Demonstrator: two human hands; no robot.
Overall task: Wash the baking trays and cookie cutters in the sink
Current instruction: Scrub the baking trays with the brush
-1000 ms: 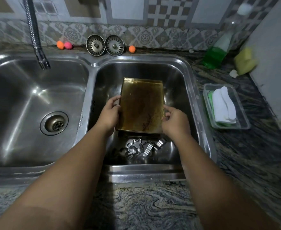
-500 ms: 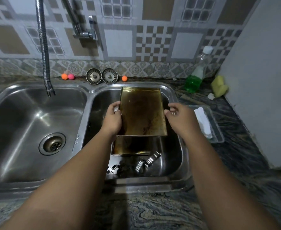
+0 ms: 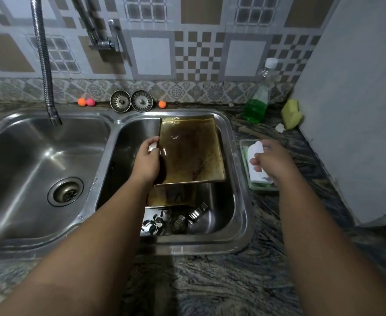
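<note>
Gripping tray [image 3: 189, 151] edge, left hand [image 3: 147, 161] alone

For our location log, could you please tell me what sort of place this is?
Most likely a home kitchen: a double steel sink in a stone counter, a tiled wall behind, and a bottle of green liquid.

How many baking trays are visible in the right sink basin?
2. The upper baking tray is tilted up, gripped at its left edge by the left hand. The lower baking tray lies under it; more may be hidden beneath.
</note>
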